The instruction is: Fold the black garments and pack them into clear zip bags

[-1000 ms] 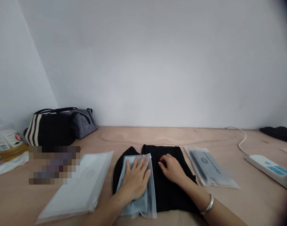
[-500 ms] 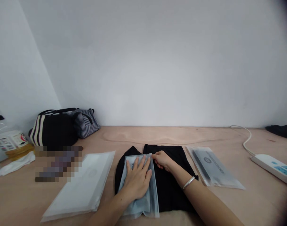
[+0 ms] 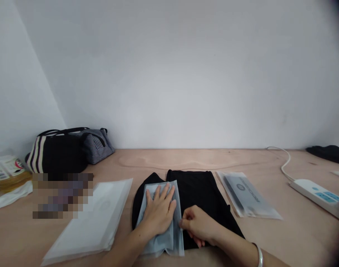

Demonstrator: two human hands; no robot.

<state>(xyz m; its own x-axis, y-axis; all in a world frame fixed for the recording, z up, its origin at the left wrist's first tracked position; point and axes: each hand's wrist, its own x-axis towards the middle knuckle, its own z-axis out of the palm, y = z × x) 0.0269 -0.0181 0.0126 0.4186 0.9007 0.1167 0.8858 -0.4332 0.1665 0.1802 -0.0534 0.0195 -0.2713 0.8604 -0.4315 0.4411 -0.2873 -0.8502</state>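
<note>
Hands: two, both bare, both at one frosted zip bag [image 3: 165, 243] in the near middle of the desk [image 3: 169, 157]. Left hand [image 3: 158, 215] spread flat on the bag's upper face, grip released, fingers splayed toward the wall [image 3: 180, 81]. Right hand [image 3: 201, 224] curled, grip closed with thumb and forefinger on the bag's right edge, below its midpoint; exact pinch point hidden by the fingertips. Bracelet [image 3: 259, 256]: one, silver, on the right wrist.

Under the bag, black cloth [image 3: 197, 189], showing to left and right; cannot tell whether one piece or two. To the right, one printed frosted bag [image 3: 249, 196], dark contents inside, lying aslant. To the left, one white stack [image 3: 91, 226] of flat frosted sleeves, layered at the near edge, count unreadable. Farther left, two carry bags, side by side: one black with pale stripes [image 3: 59, 155], one finely striped [image 3: 101, 148]. One bottle [image 3: 9, 172], cut by the view's left border; one crumpled white tissue or cloth [image 3: 12, 196] before it. Far right, one power strip [image 3: 315, 193], one white cable [image 3: 286, 159], one black item [image 3: 328, 152].

Room for moving: broad band of wood between cloth and wall; narrow gap from cloth to printed bag; small gap between stack and cloth, tightest at the far end; wider one from printed bag to power strip.
</note>
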